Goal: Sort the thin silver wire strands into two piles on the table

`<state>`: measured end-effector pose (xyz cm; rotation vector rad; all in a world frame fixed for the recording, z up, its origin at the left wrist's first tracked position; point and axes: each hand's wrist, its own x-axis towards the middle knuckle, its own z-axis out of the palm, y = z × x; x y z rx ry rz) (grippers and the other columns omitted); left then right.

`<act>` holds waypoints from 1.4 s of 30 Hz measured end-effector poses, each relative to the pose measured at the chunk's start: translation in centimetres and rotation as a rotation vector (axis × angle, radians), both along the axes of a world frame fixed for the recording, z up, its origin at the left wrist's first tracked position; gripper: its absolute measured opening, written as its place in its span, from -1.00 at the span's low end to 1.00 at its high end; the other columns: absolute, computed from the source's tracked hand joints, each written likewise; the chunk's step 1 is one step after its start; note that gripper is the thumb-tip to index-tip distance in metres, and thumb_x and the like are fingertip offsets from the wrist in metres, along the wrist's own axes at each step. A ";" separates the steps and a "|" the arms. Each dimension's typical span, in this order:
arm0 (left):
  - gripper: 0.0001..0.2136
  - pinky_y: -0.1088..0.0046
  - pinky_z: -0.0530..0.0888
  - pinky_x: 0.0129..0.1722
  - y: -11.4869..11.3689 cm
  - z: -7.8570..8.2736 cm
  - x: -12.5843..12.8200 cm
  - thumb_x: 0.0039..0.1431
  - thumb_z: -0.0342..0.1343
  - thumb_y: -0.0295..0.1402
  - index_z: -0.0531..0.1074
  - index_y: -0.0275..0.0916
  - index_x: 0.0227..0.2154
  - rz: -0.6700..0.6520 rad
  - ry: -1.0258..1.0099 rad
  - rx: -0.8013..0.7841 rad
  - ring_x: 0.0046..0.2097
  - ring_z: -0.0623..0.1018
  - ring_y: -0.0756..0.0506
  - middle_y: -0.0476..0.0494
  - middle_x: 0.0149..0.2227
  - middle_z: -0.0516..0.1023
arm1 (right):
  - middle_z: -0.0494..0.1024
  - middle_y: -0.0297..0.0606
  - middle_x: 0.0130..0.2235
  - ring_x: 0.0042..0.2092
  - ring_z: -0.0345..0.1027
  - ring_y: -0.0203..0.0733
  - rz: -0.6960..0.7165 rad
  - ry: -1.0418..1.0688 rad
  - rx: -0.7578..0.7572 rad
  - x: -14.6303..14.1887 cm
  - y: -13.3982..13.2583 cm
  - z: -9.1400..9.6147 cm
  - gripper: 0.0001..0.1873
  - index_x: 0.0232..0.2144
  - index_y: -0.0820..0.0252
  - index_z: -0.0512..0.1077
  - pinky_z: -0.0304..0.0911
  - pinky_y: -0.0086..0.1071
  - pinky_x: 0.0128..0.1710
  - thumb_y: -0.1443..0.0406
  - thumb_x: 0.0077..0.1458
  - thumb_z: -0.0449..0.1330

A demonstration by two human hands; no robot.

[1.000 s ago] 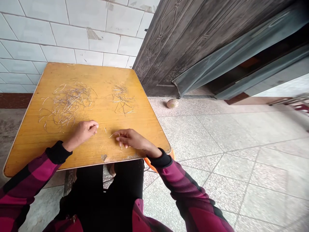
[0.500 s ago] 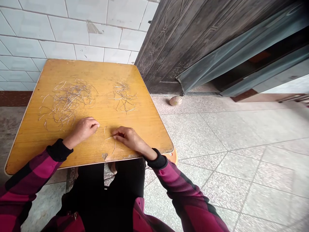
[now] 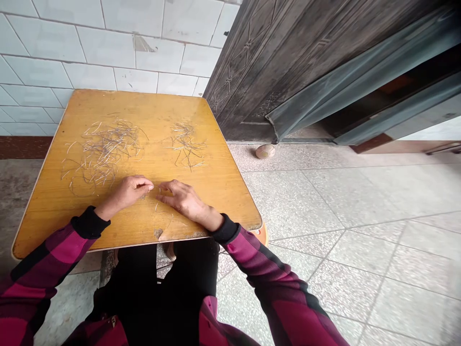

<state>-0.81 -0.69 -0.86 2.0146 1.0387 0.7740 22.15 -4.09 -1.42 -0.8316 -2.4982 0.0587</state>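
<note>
My left hand (image 3: 134,190) hovers low over the table, thumb and forefinger pinched on what looks like a thin wire, only a faint end showing at the fingertips. Close to its right, my right hand (image 3: 182,198) has thumb and fingers apart, the fingertips almost meeting the left ones. A short wire piece (image 3: 156,206) lies just below the right thumb. Farther back on the left spreads a large tangled pile of thin wires (image 3: 111,146). A smaller wire pile (image 3: 188,146) lies to the right of it.
The yellow wooden table (image 3: 223,192) has rounded corners and a chipped front edge. White wall tiles (image 3: 154,53) stand behind it. On the right are a dark carved door (image 3: 248,81), a grey-green curtain (image 3: 324,91) and a ball-like object (image 3: 265,151) on the tiled floor.
My right hand has moved left and slightly up toward the left fingertips, and its pinch on a bent wire has opened. The left hand has shifted slightly right in the picture.
</note>
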 end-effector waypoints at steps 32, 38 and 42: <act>-0.78 0.17 0.55 -0.08 -1.5 -1.9 0.8 0.29 0.02 -0.52 0.48 -0.36 -0.07 -0.118 0.279 0.695 -0.08 0.58 -0.19 -0.31 -0.12 0.61 | 0.52 -0.23 -0.34 -0.35 0.36 -0.29 -0.092 0.035 -0.418 2.0 -1.9 0.6 -0.82 -0.28 0.24 0.47 0.16 -0.45 -0.36 0.36 0.30 0.06; -0.87 0.41 0.50 -0.31 -1.1 -1.6 0.6 0.27 0.09 -0.45 0.54 -0.28 -0.23 0.010 0.181 0.526 -0.31 0.57 -0.07 -0.15 -0.31 0.60 | 0.48 -0.22 -0.36 -0.32 0.33 -0.25 -0.060 0.009 -0.314 3.0 -0.2 0.9 -0.73 -0.32 0.24 0.47 0.18 -0.40 -0.33 0.31 0.35 0.01; -0.88 0.43 0.47 -0.32 -1.3 -1.1 0.7 0.24 0.13 -0.42 0.56 -0.31 -0.26 -0.011 0.231 0.499 -0.31 0.55 -0.07 -0.17 -0.31 0.57 | 0.49 -0.20 -0.35 -0.29 0.33 -0.23 0.005 0.057 -0.279 3.1 0.2 1.3 -0.69 -0.30 0.24 0.47 0.21 -0.39 -0.28 0.27 0.37 -0.02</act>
